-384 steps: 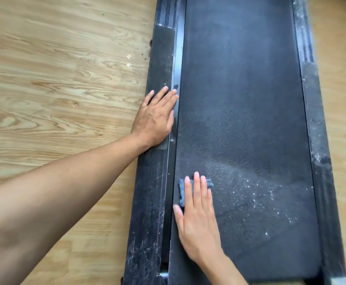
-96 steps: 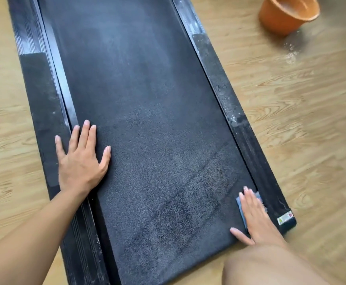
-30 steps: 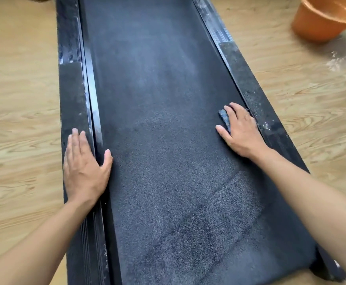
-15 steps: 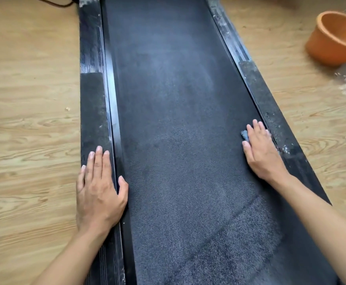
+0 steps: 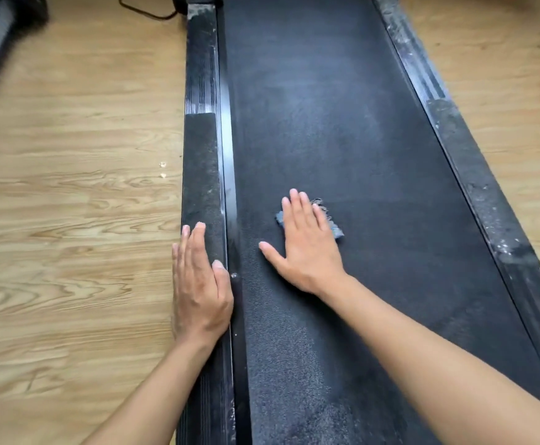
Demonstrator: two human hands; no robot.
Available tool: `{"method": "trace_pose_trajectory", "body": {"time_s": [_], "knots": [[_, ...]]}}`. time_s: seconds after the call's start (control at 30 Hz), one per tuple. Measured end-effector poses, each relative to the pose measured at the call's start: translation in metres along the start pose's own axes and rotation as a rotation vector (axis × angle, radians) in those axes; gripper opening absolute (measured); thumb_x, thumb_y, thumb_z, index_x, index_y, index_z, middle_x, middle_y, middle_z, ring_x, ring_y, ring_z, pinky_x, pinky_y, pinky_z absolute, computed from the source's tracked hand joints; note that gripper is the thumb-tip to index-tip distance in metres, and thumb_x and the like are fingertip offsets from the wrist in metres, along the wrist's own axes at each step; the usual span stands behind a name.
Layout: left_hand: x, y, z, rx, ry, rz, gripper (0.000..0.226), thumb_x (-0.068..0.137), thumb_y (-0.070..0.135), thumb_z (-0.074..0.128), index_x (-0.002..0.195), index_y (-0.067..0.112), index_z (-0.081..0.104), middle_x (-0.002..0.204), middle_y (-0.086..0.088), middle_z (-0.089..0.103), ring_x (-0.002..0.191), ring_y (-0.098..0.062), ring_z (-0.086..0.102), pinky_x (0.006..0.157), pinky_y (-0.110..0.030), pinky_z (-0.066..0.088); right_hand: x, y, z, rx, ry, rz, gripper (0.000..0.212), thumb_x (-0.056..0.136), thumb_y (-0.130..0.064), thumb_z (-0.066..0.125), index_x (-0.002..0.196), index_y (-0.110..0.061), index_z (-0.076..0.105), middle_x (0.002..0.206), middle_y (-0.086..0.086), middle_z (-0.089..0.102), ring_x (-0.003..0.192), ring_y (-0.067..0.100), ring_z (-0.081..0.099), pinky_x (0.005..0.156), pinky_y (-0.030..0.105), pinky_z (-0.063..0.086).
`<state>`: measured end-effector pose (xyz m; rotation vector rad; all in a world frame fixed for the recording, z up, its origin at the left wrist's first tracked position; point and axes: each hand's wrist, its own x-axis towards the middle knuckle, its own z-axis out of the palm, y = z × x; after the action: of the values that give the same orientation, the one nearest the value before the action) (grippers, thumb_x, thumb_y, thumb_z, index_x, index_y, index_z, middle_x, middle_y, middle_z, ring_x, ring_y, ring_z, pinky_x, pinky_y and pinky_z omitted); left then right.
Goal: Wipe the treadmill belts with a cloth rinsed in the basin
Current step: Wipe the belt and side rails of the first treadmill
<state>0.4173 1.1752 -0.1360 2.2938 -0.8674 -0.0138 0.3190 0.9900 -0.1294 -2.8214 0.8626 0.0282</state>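
I see 2 flat hands: the right hand [image 5: 307, 248], fingers straight, presses the blue cloth [image 5: 337, 232] onto the dusty black belt [image 5: 358, 139], left of centre. The left hand [image 5: 199, 284], fingers extended, rests on the side rail [image 5: 202, 175]. A wooden floor [image 5: 69, 194] lies on both sides.

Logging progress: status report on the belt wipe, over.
Right hand flat, pressing cloth on belt. Left hand flat on side rail. Belt ahead unobstructed.

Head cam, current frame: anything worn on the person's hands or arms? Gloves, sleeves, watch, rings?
Nothing worn that shows. Left hand and right hand are ungloved, no rings visible. No watch or band on either wrist. Both forearms are bare to the frame edge; no sleeve in view.
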Motion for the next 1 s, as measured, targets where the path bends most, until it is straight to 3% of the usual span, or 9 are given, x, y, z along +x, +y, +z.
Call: {"method": "trace_pose_trajectory", "body": {"time_s": [0.13,0.27,0.37,0.5,0.67,0.83,0.9,1.0], "knots": [[-0.002,-0.006,-0.002,-0.056,0.102,-0.073,0.06,0.103,0.029,0.03,0.158,0.004,0.034,0.164,-0.014,0.039,0.157,-0.028,0.028,0.132,-0.044,0.009,-0.005,-0.066,0.021,-0.031,-0.024,-0.297,0.086,0.105,-0.06,0.02,0.165,-0.001,0.011,0.174,0.017,0.003,0.162,0.026,-0.004,0.13,0.045,0.004],[-0.003,-0.012,-0.002,0.027,0.076,-0.051,0.058,0.102,0.03,0.03,0.153,0.004,0.038,0.159,-0.016,0.044,0.153,-0.033,0.035,0.131,-0.045,0.012,-0.02,-0.034,0.013,-0.085,-0.059,-0.396,0.095,0.101,-0.072,0.018,0.166,-0.004,0.01,0.175,0.014,0.001,0.162,0.024,-0.004,0.131,0.044,0.007],[-0.004,-0.013,0.0,0.082,0.012,-0.031,0.058,0.102,0.031,0.029,0.153,0.007,0.036,0.16,-0.016,0.043,0.154,-0.034,0.033,0.132,-0.043,0.009,-0.04,0.026,0.001,-0.077,-0.066,-0.271,0.097,0.101,-0.077,0.022,0.167,-0.008,0.006,0.176,0.009,-0.004,0.162,0.02,-0.009,0.131,0.042,0.004],[-0.004,-0.004,-0.003,0.071,0.015,-0.049,0.055,0.101,0.031,0.031,0.151,0.008,0.039,0.159,-0.015,0.044,0.151,-0.037,0.034,0.13,-0.045,0.013,-0.081,0.141,-0.023,-0.064,-0.058,0.069,0.097,0.099,-0.079,0.019,0.168,-0.013,-0.002,0.175,0.003,-0.012,0.16,0.014,-0.018,0.132,0.039,-0.001],[-0.004,0.001,-0.001,0.113,-0.008,-0.059,0.051,0.099,0.034,0.033,0.143,0.011,0.043,0.161,-0.009,0.041,0.155,-0.03,0.028,0.128,-0.053,0.018,-0.137,0.233,-0.045,-0.067,-0.09,0.324,0.103,0.095,-0.084,0.012,0.167,-0.012,-0.001,0.175,0.005,-0.011,0.161,0.014,-0.013,0.132,0.039,0.001],[0.0,0.0,0.0,0.076,-0.019,-0.084,0.056,0.099,0.037,0.034,0.146,0.008,0.045,0.162,-0.011,0.039,0.156,-0.028,0.029,0.125,-0.048,0.026,-0.122,0.189,-0.029,0.023,0.002,0.579,0.118,0.087,-0.092,0.008,0.166,-0.006,0.002,0.175,0.01,-0.009,0.162,0.021,-0.01,0.131,0.044,-0.001],[0.0,0.001,-0.001,0.051,-0.015,-0.083,0.056,0.098,0.033,0.034,0.146,0.007,0.046,0.162,-0.013,0.04,0.156,-0.028,0.029,0.126,-0.048,0.027,-0.109,0.153,-0.023,0.01,0.005,0.516,0.117,0.087,-0.091,0.012,0.166,-0.005,0.002,0.175,0.012,-0.009,0.162,0.023,-0.011,0.131,0.045,-0.001],[-0.002,0.001,-0.001,0.093,-0.025,-0.053,0.057,0.091,0.022,0.03,0.144,0.006,0.047,0.161,-0.016,0.041,0.155,-0.032,0.031,0.125,-0.052,0.029,-0.088,0.072,-0.01,0.006,-0.03,0.247,0.109,0.093,-0.085,0.014,0.166,-0.007,-0.003,0.174,0.011,-0.013,0.161,0.022,-0.016,0.131,0.045,-0.003]]}}
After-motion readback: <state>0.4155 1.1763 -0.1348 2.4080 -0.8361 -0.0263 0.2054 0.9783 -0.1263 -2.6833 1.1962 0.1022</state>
